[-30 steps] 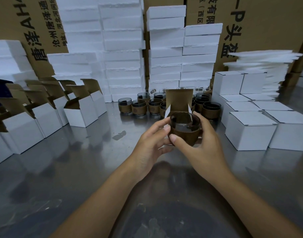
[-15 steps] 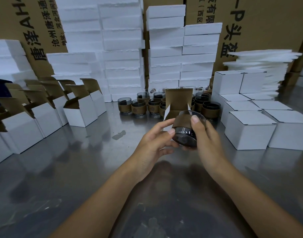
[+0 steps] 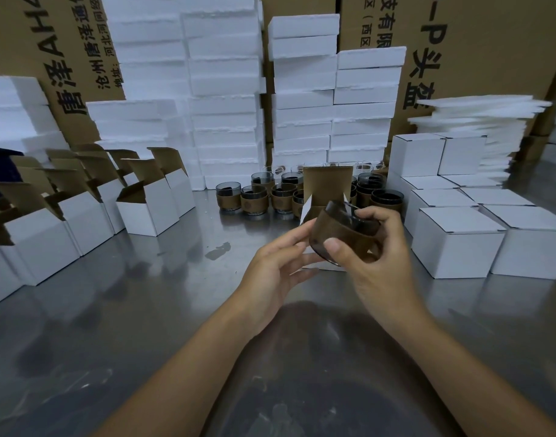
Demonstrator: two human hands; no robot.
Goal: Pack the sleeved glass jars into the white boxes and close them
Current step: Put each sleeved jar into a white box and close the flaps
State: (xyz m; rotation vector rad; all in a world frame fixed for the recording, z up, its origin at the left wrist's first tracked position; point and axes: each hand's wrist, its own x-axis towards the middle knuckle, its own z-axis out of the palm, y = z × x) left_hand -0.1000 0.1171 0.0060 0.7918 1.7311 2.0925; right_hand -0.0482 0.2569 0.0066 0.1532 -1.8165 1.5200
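Observation:
My right hand (image 3: 377, 263) grips a glass jar with a brown sleeve (image 3: 343, 231), tilted on its side with the mouth turned away to the right. My left hand (image 3: 280, 272) touches the jar's left side with its fingertips. Right behind the jar stands an open white box (image 3: 327, 187), its brown lid flap upright; the jar hides the box's opening. More sleeved jars (image 3: 254, 198) stand grouped on the steel table behind that box.
Open white boxes (image 3: 150, 209) line the left side. Closed white boxes (image 3: 456, 241) sit in rows and stacks at the right. White foam blocks (image 3: 226, 89) and printed brown cartons (image 3: 491, 42) wall the back. Thin foam sheets (image 3: 485, 118) pile up at far right.
The jar was held upright in both hands, then tipped over onto its side. It now sits slightly higher, against the open box's front.

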